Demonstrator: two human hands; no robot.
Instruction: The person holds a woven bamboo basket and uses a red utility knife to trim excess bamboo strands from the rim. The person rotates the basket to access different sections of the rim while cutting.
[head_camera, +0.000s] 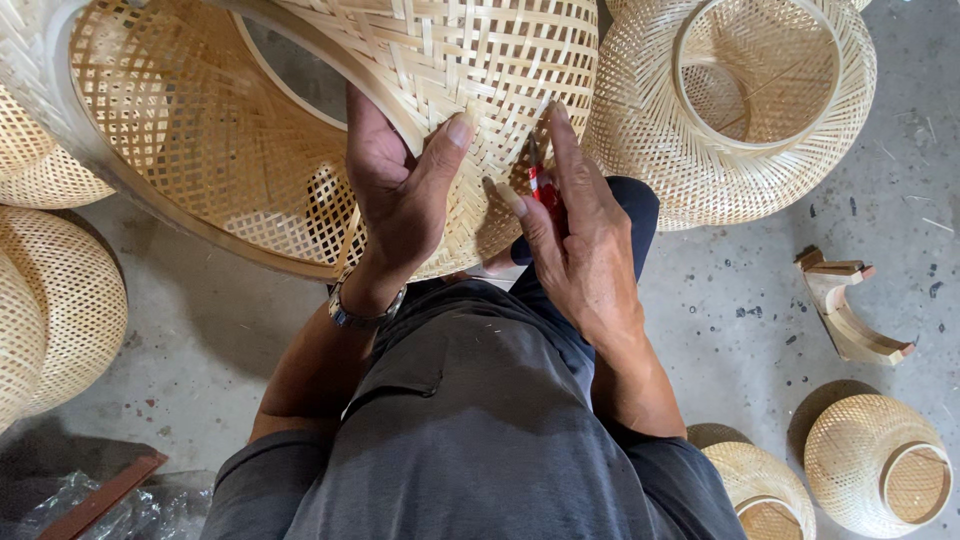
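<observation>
Two hands work a large woven bamboo shade (330, 120): left hand (400, 190) grips its rim, right hand (575, 250) pinches a red-handled tool (545, 190) against the weave, which could slip toward the left thumb beside it.

Packaging: one item. Crumpled clear plastic wrapping (120, 510), bottom-left corner on the concrete floor (720, 330), beside the seated person's leg; transparent with grey-white glints, shapeless, partly cut off by the frame edge. A reddish-brown strip (100, 497) lies across it. Labels, signs, screens: none in view.
</observation>
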